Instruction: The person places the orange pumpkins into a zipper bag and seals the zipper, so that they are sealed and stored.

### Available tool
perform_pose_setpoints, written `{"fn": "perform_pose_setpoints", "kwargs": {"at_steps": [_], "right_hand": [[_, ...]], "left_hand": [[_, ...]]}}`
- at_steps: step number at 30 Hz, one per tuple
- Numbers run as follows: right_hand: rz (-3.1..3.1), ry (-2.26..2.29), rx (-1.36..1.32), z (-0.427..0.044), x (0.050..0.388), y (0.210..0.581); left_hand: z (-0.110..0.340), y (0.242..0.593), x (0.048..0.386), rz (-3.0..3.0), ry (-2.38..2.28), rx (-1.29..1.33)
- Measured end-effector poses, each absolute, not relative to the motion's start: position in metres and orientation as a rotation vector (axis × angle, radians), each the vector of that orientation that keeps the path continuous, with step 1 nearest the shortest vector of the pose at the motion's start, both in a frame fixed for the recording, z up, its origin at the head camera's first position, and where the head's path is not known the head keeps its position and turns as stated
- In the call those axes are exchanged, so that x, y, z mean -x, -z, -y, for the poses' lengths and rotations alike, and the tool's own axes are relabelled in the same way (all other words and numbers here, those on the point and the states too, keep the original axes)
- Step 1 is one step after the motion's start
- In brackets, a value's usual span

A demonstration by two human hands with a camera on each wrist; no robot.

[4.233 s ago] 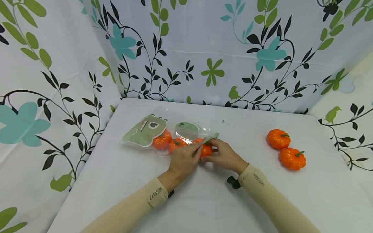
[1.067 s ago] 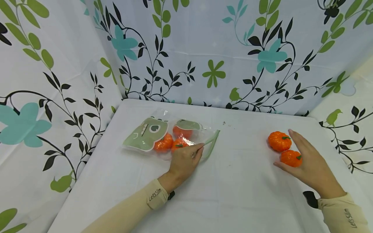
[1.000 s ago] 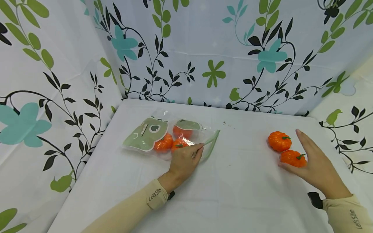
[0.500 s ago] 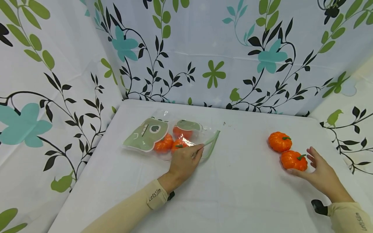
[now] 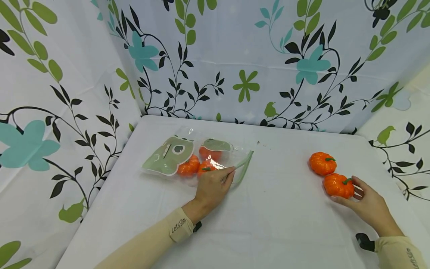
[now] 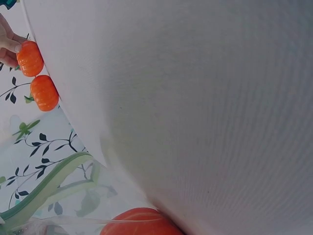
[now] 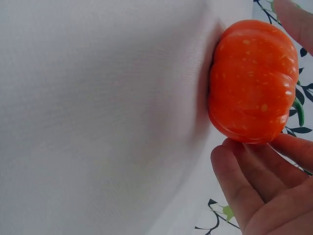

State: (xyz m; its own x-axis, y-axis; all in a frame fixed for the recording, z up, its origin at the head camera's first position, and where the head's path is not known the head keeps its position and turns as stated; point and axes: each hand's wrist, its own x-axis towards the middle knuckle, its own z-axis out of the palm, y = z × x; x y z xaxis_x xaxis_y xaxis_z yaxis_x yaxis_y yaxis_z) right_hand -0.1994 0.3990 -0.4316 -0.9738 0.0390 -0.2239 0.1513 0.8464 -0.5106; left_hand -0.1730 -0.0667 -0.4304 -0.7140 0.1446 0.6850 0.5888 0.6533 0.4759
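My left hand pinches the green-edged opening of a clear plastic zip bag printed with a green cartoon face. Several orange toy pumpkins lie inside the bag; the hand partly covers one. At the right, two more orange pumpkins with green stems sit side by side on the table, a rear one and a front one. My right hand is spread around the front pumpkin. In the right wrist view its fingertips touch or nearly touch the pumpkin, while the thumb stands apart from it.
A white cloth covers the table. Behind it and along the sides hangs a curtain with leaf and flower prints. Small dark marks show on the cloth near the back. Both forearms wear beige sleeves.
My right hand left the bag for the loose pumpkins, then shifted back slightly and narrowed around the front one. The left hand stays on the bag's edge.
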Motion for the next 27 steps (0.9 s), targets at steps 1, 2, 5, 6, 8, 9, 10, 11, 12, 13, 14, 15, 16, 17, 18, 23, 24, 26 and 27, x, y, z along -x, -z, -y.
{"fn": "perform_pose_setpoints", "kwargs": {"at_steps": [1,2,5,6,8,9,10,11,12,13,14,15,16,17,18,23,24,26,27], "right_hand": [[-2.821,0.805,-0.149,-0.399,0.199,0.432],[-2.822,0.805,-0.153,-0.4,0.199,0.432],[-2.83,0.803,-0.171,-0.401,0.198,0.434],[-2.835,0.801,-0.174,-0.401,0.198,0.435],[-2.838,0.804,-0.191,-0.401,0.198,0.436],[-2.841,0.804,-0.192,-0.4,0.198,0.436],[-2.841,0.807,-0.191,-0.4,0.197,0.436],[-2.835,0.813,-0.184,-0.399,0.196,0.435],[-2.827,0.82,-0.172,-0.398,0.196,0.434],[-2.824,0.828,-0.15,-0.396,0.195,0.433],[-2.819,0.839,-0.125,-0.393,0.194,0.431],[-2.812,0.854,-0.097,-0.39,0.193,0.429],[-2.801,0.88,-0.066,-0.386,0.192,0.427],[-2.791,0.909,-0.035,-0.382,0.192,0.424],[-2.786,0.937,-0.007,-0.377,0.191,0.422],[-2.719,1.08,0.117,-0.351,0.189,0.41],[-2.702,1.102,0.14,-0.345,0.189,0.408],[-2.677,1.141,0.195,-0.333,0.189,0.406],[-2.671,1.156,0.224,-0.326,0.19,0.405]], "left_hand": [[0.067,0.43,0.173,2.255,0.941,0.565],[0.067,0.43,0.173,2.256,0.94,0.565],[0.066,0.43,0.172,2.254,0.937,0.565],[0.066,0.43,0.172,2.253,0.937,0.566],[0.066,0.429,0.172,2.252,0.937,0.57],[0.066,0.429,0.172,2.253,0.936,0.571],[0.066,0.429,0.172,2.253,0.936,0.572],[0.066,0.429,0.172,2.253,0.937,0.574],[0.066,0.429,0.172,2.256,0.937,0.575],[0.066,0.429,0.172,2.257,0.938,0.576],[0.065,0.429,0.172,2.256,0.937,0.576],[0.066,0.429,0.172,2.258,0.936,0.576],[0.066,0.429,0.172,2.258,0.935,0.575],[0.066,0.429,0.172,2.257,0.935,0.575],[0.066,0.429,0.172,2.257,0.936,0.574],[0.066,0.428,0.171,2.254,0.937,0.566],[0.066,0.428,0.171,2.254,0.935,0.564],[0.065,0.428,0.17,2.256,0.931,0.56],[0.065,0.428,0.171,2.257,0.928,0.559]]}}
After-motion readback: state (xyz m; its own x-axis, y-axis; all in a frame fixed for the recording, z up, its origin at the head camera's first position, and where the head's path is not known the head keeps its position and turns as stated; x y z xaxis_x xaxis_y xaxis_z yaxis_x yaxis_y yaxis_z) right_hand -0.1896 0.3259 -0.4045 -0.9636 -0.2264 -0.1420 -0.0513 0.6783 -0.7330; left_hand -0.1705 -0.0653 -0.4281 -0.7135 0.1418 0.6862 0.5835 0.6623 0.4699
